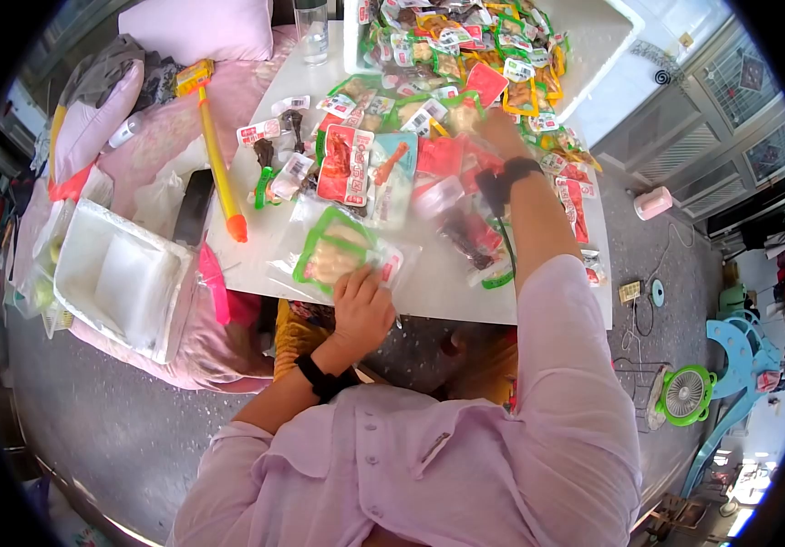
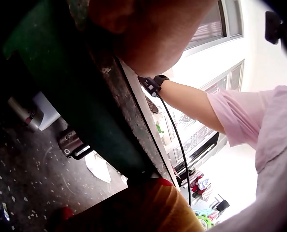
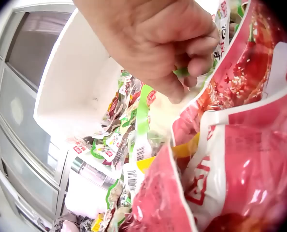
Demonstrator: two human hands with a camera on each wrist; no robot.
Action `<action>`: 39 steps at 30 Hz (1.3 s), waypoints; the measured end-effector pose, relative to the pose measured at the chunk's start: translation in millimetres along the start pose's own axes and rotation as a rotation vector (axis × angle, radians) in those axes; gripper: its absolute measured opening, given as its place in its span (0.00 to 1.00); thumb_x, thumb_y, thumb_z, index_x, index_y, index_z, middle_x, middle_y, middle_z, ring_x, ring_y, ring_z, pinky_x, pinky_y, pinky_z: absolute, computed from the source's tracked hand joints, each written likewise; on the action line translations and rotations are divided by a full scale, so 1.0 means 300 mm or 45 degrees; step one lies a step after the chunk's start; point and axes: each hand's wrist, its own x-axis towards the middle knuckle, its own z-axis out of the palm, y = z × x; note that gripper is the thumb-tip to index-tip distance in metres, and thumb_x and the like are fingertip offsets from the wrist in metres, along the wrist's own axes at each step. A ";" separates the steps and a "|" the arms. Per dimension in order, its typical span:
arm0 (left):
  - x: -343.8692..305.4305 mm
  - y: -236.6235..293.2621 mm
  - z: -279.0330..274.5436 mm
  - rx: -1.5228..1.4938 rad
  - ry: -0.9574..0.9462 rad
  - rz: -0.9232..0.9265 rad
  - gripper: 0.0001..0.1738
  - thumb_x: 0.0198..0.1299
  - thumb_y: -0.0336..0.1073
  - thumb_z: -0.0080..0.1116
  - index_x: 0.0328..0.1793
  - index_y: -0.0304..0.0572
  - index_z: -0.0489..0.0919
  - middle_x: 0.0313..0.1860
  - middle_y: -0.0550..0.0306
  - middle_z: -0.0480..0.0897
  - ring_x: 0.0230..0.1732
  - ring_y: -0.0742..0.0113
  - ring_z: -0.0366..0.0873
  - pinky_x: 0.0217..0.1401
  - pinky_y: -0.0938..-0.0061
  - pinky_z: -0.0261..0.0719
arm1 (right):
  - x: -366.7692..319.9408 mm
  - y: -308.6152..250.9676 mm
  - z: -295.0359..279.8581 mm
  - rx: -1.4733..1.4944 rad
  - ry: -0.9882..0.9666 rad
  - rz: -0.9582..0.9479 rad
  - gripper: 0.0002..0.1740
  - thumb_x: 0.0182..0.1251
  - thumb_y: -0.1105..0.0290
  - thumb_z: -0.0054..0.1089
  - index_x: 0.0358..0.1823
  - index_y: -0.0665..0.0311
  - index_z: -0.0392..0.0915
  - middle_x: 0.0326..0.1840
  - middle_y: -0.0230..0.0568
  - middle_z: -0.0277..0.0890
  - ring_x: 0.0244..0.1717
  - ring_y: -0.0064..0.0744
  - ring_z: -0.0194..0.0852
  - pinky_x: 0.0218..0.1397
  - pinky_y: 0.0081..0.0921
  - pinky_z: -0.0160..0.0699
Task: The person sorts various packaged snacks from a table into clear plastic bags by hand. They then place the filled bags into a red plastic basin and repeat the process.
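At the table's near edge my left hand (image 1: 362,310) holds the edge of a clear plastic bag (image 1: 403,262), its fingers curled. Inside the bag lies a green-edged packet (image 1: 331,248) of pale food. In the left wrist view the left hand (image 2: 153,34) appears large and dark, with the bag hidden. My right hand (image 1: 500,137) reaches into the packets by the foam box. Seen from the right wrist, this hand (image 3: 158,43) pinches a green-edged packet (image 3: 165,113) between thumb and fingers. Red packets (image 3: 250,159) stand close beside it. A red-and-white packet (image 1: 346,166) and a pale blue one (image 1: 392,178) lie between the hands.
A white foam box (image 1: 584,96) full of small snack packets stands at the table's far side. A clear glass (image 1: 312,36) is at the back left. Left of the table are a second foam box (image 1: 123,273) and a yellow-handled tool (image 1: 215,150) on a pink bed.
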 end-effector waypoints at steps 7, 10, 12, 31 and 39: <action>-0.004 -0.003 0.008 0.056 0.018 0.022 0.11 0.35 0.33 0.53 0.28 0.38 0.71 0.42 0.48 0.71 0.49 0.50 0.64 0.50 0.59 0.58 | -0.143 -0.205 -0.300 0.107 0.188 0.133 0.13 0.51 0.61 0.48 0.34 0.62 0.70 0.35 0.49 0.73 0.38 0.50 0.71 0.40 0.42 0.68; -0.011 0.001 0.010 0.051 0.040 0.021 0.10 0.36 0.32 0.52 0.29 0.38 0.70 0.43 0.48 0.71 0.50 0.50 0.64 0.50 0.59 0.58 | -0.278 -0.299 -0.441 -0.169 0.300 -0.018 0.11 0.54 0.61 0.45 0.33 0.60 0.70 0.31 0.48 0.73 0.34 0.49 0.71 0.37 0.40 0.68; -0.016 0.001 0.012 0.041 0.044 0.000 0.08 0.38 0.31 0.51 0.28 0.39 0.70 0.44 0.49 0.71 0.50 0.50 0.64 0.51 0.58 0.57 | -0.372 -0.325 -0.504 -0.060 0.371 -0.174 0.11 0.55 0.62 0.45 0.31 0.61 0.70 0.29 0.48 0.73 0.33 0.48 0.71 0.35 0.38 0.69; -0.015 0.026 -0.020 -0.406 0.124 -0.215 0.05 0.44 0.23 0.48 0.30 0.33 0.67 0.32 0.41 0.72 0.37 0.44 0.68 0.39 0.63 0.68 | -1.027 -0.476 -0.315 1.370 -0.553 0.153 0.07 0.54 0.71 0.49 0.30 0.69 0.69 0.23 0.30 0.67 0.25 0.18 0.63 0.29 0.17 0.64; -0.018 0.040 -0.056 -0.184 0.210 -0.057 0.04 0.42 0.23 0.50 0.27 0.34 0.69 0.37 0.39 0.73 0.41 0.43 0.69 0.44 0.61 0.68 | -0.960 -0.496 -0.293 1.287 -0.699 0.168 0.07 0.53 0.70 0.51 0.30 0.66 0.71 0.23 0.30 0.69 0.24 0.18 0.63 0.28 0.16 0.63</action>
